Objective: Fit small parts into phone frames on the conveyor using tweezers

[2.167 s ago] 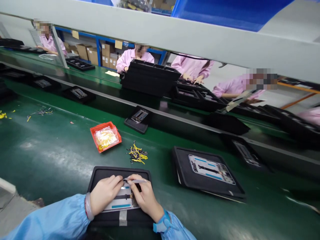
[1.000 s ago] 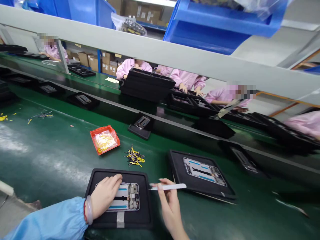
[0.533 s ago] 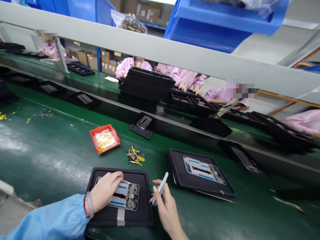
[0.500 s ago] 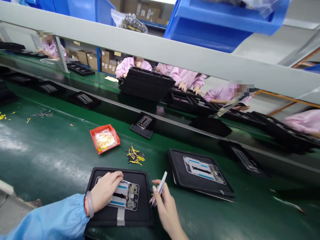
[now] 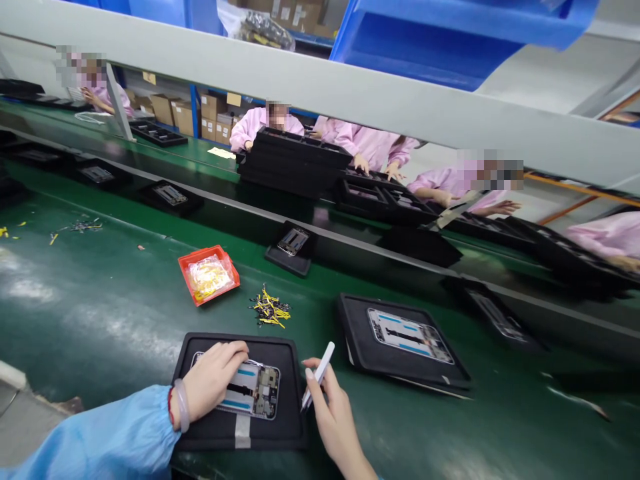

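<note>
An opened phone [image 5: 267, 393], its circuit board and blue strips exposed, lies on a black foam tray [image 5: 280, 433] right before me. My left hand [image 5: 215, 380] lies across the phone's left part, fingers bent together at its far edge and gripping it. A pair of white tweezers [image 5: 320, 370] is pinched in my right hand [image 5: 327, 403], just off the tray's right side, tips pointing down and left. Beyond the tray sits a loose pile of small yellow-and-black flex cables [image 5: 270, 308]. An orange-red bin [image 5: 233, 275] beside the pile holds a clear bag of yellow pieces.
At right, another opened phone [image 5: 410, 337] rests on stacked black trays [image 5: 360, 353]. A dark conveyor belt [image 5: 225, 213] crosses beyond, carrying trays with phones. Co-workers in pink sit across it behind a tall stack of black trays [image 5: 295, 163]. Blue bins [image 5: 425, 40] hang overhead.
The tweezers' arms, spread apart before, have come together in my right hand. My left hand stays in place on the phone. The view has shifted slightly.
</note>
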A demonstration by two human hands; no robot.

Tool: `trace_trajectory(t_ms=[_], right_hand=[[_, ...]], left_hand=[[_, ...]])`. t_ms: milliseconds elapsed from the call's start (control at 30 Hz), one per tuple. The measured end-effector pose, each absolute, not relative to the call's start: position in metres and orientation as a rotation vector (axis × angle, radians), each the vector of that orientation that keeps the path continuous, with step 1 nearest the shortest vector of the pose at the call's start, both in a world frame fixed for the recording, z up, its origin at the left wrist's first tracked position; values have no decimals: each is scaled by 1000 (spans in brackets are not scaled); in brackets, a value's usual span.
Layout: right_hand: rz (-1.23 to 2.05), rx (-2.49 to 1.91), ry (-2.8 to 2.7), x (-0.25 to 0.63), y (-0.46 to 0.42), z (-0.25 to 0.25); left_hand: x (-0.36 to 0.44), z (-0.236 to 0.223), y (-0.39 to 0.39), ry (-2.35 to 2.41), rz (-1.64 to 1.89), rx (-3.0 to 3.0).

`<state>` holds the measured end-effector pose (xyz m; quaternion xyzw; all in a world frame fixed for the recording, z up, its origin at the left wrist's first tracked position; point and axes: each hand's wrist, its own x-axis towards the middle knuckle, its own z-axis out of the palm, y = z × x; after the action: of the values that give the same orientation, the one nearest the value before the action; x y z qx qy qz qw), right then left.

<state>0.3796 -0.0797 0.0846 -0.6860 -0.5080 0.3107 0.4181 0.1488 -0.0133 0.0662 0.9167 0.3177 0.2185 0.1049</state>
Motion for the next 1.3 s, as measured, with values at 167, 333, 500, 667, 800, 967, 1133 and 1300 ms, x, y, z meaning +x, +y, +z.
trace_trajectory(t_ms=[167,333,500,667,800,967,1133,1300], right_hand=[[763,-1708,-1256,381,-78,84],[787,-1651,-1173,389,-75,85],[744,-1722,-1296,400,-76,87],[720,-1862,-1393,396,-79,77],[732,-1878,-1365,388,-78,65],[907,-1879,-1187,387,-75,66],[1303,-1598,-891,380,-80,69],[1368,-1492,-670,372,-89,65]], left_hand=[[149,67,-13,935,633,2665],[150,64,-13,929,673,2639],[150,62,-14,900,709,2648],[150,63,-14,882,814,2676],[152,65,-15,904,768,2703],[152,64,-14,908,810,2658],[152,64,-13,892,918,2646],[154,64,-15,886,912,2563]])
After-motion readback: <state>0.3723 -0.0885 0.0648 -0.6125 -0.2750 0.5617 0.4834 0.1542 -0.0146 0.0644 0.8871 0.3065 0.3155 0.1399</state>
